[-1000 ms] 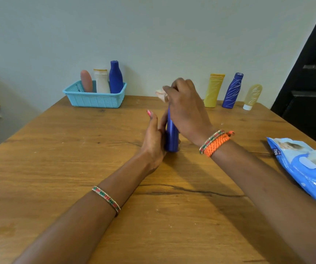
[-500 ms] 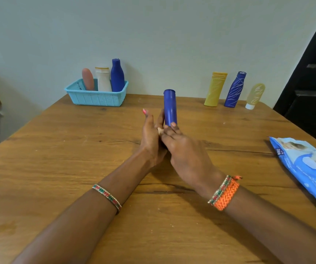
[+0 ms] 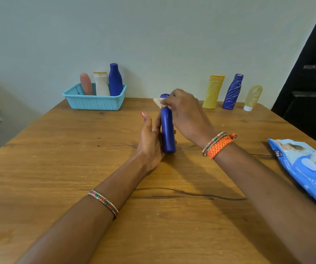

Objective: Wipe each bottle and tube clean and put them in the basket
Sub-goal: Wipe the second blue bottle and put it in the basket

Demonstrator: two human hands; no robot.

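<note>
Head view: a plain blue bottle (image 3: 167,130) stands upright near the middle of the wooden desk (image 3: 58,168). The left hand (image 3: 151,138) holds its lower half, fingers curled around the far side. The right hand (image 3: 185,113) sits at the bottle's top, its fingers pinching a small whitish wipe (image 3: 160,102) against the cap end. At the back left, a turquoise basket (image 3: 94,101) holds a pink tube (image 3: 86,83), a white bottle (image 3: 101,83) and a dark blue bottle (image 3: 115,80), all upright. Along the back right edge stand a yellow tube (image 3: 213,91), a patterned blue bottle (image 3: 232,91) and a pale yellow tube (image 3: 252,98), apart from one another. A blue pack of wipes (image 3: 309,172) lies at the right edge, one sheet poking out
</note>
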